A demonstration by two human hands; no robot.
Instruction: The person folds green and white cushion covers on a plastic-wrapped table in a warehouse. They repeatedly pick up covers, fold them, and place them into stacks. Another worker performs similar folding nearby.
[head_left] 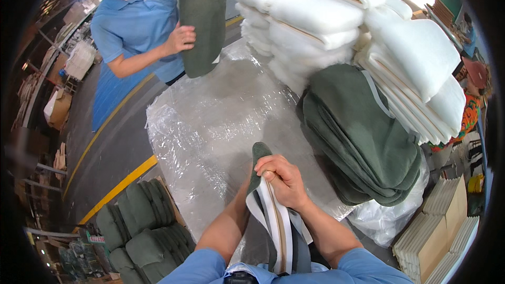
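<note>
At the tabletop (pixel 210 126), my right grip (pixel 284 181) clenches a padded green cover (pixel 260 152); left grip, can't tell; cushions (pixel 152 247) look finished, piled covers (pixel 363 126) unfilled.

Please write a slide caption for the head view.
A right hand grips green fabric with white layers, while a co-worker holds another green piece.

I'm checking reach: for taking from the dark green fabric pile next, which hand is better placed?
Probably the right hand, once free: the dark green fabric pile lies on its side. The left hand, mostly hidden behind the held green-and-white fabric piece, would have to reach across.
</note>
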